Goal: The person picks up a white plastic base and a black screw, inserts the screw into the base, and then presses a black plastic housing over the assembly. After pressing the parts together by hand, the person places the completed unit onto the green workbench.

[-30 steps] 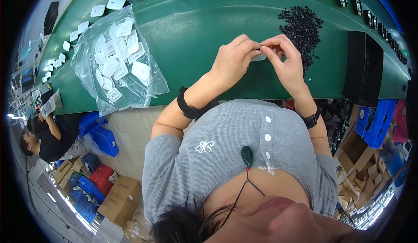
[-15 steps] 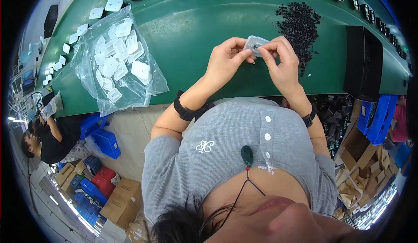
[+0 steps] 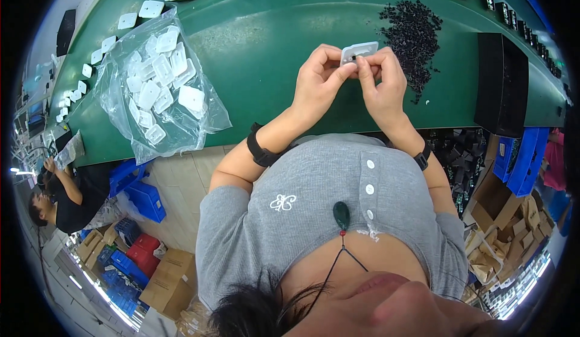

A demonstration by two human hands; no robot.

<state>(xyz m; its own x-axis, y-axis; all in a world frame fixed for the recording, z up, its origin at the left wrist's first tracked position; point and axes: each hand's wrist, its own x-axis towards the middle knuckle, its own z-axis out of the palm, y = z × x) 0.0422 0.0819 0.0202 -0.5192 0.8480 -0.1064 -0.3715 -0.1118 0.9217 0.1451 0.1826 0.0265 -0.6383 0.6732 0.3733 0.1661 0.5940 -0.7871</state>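
Our left hand [image 3: 317,80] is raised over the green tabletop [image 3: 266,41], fingers curled in, thumb and fingertips pinched on the left edge of a small white plastic plate [image 3: 358,51]. Our right hand [image 3: 382,83] meets it from the other side, thumb pressed up against the plate's lower face and fingers closed around its right edge. So both hands are clamped on the same piece, knuckles nearly touching, and we hold it above the tabletop just in front of our chest. The plate is a rounded rectangle with a hole showing near its left end, tilted slightly.

Both forearms come up from the lower edge and converge in a V, elbows wide. A black band [image 3: 260,151] sits on our left wrist and a black wristband [image 3: 422,156] on the right.

Just beyond the right hand, a heap of small black parts [image 3: 414,32] is spread on the tabletop. Farther right stands a black box [image 3: 500,83]. Well to our left lies a clear plastic bag [image 3: 160,95] filled with more white plates, and loose white plates [image 3: 151,9] run in a row along the far left edge. At the lower left another person [image 3: 57,198] in black sits, with blue crates [image 3: 142,195] nearby.
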